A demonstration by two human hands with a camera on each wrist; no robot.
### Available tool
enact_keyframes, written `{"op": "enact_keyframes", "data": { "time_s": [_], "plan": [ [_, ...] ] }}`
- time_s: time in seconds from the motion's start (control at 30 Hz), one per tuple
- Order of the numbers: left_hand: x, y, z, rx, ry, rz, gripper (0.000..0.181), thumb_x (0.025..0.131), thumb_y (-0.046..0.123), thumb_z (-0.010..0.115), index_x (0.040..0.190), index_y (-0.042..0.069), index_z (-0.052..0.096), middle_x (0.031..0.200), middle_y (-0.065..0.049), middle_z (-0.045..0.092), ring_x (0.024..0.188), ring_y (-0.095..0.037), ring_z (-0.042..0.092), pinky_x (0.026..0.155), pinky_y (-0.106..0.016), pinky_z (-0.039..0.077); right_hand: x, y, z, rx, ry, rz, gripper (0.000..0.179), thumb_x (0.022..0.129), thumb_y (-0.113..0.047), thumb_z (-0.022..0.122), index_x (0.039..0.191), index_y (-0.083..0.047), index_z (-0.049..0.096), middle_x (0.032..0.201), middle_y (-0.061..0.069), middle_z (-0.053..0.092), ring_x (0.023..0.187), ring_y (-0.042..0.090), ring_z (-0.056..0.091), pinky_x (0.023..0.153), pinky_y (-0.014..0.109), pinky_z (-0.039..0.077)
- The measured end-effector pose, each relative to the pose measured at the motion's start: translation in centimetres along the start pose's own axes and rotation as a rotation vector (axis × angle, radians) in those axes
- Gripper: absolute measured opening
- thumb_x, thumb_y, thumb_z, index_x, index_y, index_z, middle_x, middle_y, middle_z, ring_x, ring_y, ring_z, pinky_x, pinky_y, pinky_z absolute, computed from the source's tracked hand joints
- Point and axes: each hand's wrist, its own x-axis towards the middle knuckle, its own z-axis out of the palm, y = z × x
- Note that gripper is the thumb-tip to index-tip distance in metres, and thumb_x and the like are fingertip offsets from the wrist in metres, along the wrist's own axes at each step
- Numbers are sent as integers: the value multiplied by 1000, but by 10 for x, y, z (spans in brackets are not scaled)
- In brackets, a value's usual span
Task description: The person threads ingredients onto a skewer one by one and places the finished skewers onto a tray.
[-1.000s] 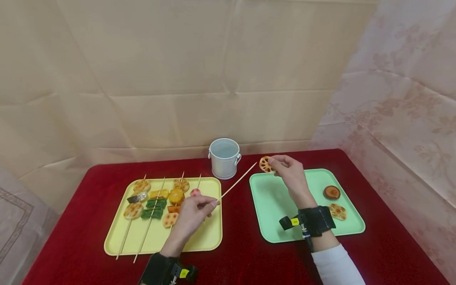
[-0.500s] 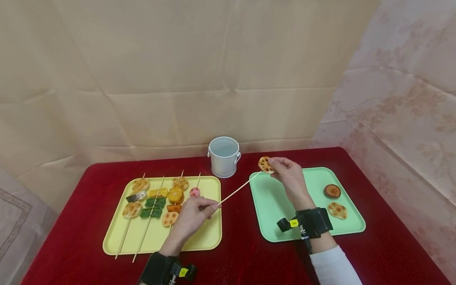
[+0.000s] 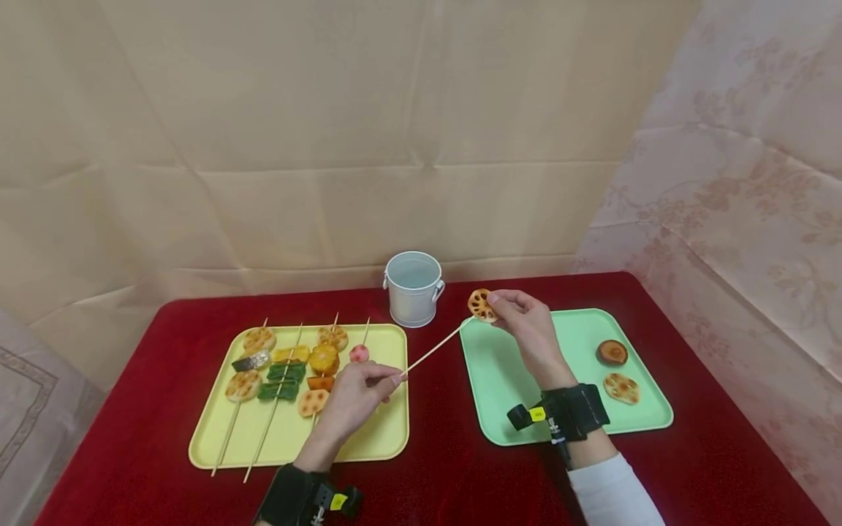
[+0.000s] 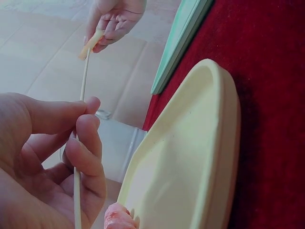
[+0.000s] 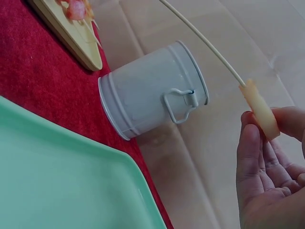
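Note:
My left hand (image 3: 358, 398) pinches a thin bamboo skewer (image 3: 437, 347) between thumb and fingers, above the right part of the yellow tray (image 3: 395, 438). The skewer slants up to the right. Between thumb and fingertips my right hand (image 3: 529, 329) pinches a lotus root slice (image 3: 482, 305) with browned holes, held up by the near left corner area of the green tray's back edge. In the right wrist view the skewer's tip meets the edge of the lotus root slice (image 5: 259, 109). The left wrist view shows the skewer (image 4: 84, 81) running up to that slice from the left hand's grip.
Loaded skewers (image 3: 283, 380) with several food pieces lie on the yellow tray. The green tray (image 3: 500, 394) holds a brown mushroom cap (image 3: 612, 353) and a flat browned slice (image 3: 621, 389). A white metal bucket (image 3: 413, 292) stands behind, between the trays, on a red cloth (image 3: 441, 467).
The right hand has moved slightly left with the lotus root slice, and the slice and the skewer's tip have come together. The left hand has stayed nearly in place, its skewer tilting lower.

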Motion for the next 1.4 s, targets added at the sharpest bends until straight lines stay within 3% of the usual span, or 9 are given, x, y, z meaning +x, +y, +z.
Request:
{"op": "enact_keyframes", "data": {
  "time_s": [0.2, 0.6, 0.97, 1.23, 1.4],
  "plan": [
    [0, 0, 2, -1, 12, -1, 10, 94, 13, 75, 98, 8, 83, 69, -4, 67, 65, -12, 56, 59, -26, 43, -3, -3, 2, -11, -23, 0, 45, 98, -32, 74, 128, 0, 63, 111, 9, 72, 97, 16, 69, 86, 26, 58],
    [-2, 1, 8, -140, 35, -32, 11, 94, 13, 77, 97, 3, 80, 77, -10, 72, 65, -17, 64, 55, -26, 51, -6, -4, 8, 73, -82, 49, 45, 97, -27, 75, 129, 1, 61, 111, 8, 73, 98, 17, 69, 89, 28, 57],
    [-3, 4, 9, -68, 16, 53, 7, 93, 11, 78, 93, 5, 81, 76, -8, 74, 65, -17, 69, 57, -25, 47, -10, -1, 16, 96, -131, 65, 41, 100, -25, 72, 127, 5, 63, 107, 9, 71, 92, 18, 70, 85, 28, 58],
    [-5, 5, 9, 27, -28, 64, 6, 93, 15, 78, 96, 11, 82, 83, 2, 77, 74, -8, 68, 63, -25, 48, -12, 3, 24, 54, -188, 77, 38, 101, -22, 70, 125, 6, 64, 102, 8, 73, 88, 18, 71, 83, 28, 59],
    [-6, 7, 8, 22, -42, 63, 7, 93, 16, 78, 96, 12, 82, 85, 2, 78, 76, -8, 70, 65, -24, 49, -13, 3, 27, 30, -220, 76, 36, 100, -21, 71, 124, 5, 65, 103, 8, 72, 88, 18, 70, 84, 30, 59]
  ]
}}
